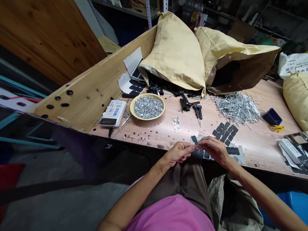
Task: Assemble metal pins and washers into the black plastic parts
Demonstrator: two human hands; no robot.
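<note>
Nearest me, over the front edge of the workbench, the person's left hand [179, 152] is pinching a small, thin, dark-looking piece [197, 146] between thumb and forefinger. The right hand [215, 149] is gripping its other end with bunched fingertips, so the piece is sitting between the two hands. Its exact shape is hiding behind the fingers. For work this fine, I'd say the left pinch should be doing the steadying and the right the small adjusting, both lightly, since hard pressure could bend or flick something so slight.

Just beneath, a flat grey sheet [241, 158] is carrying black rounded-square pads [233, 150]; working low over it would probably make a dropped piece easier to find. Slightly farther, a scatter of tiny flat silver bits [176, 124] is lying on the wood. Beyond that, a round pale-yellow bowl [147, 119] is holding many silver metal bits, and a tangled heap of thin silver rods [237, 107] is lying to the right. Behind, two large tan paper sacks [176, 51] are slumping.
</note>
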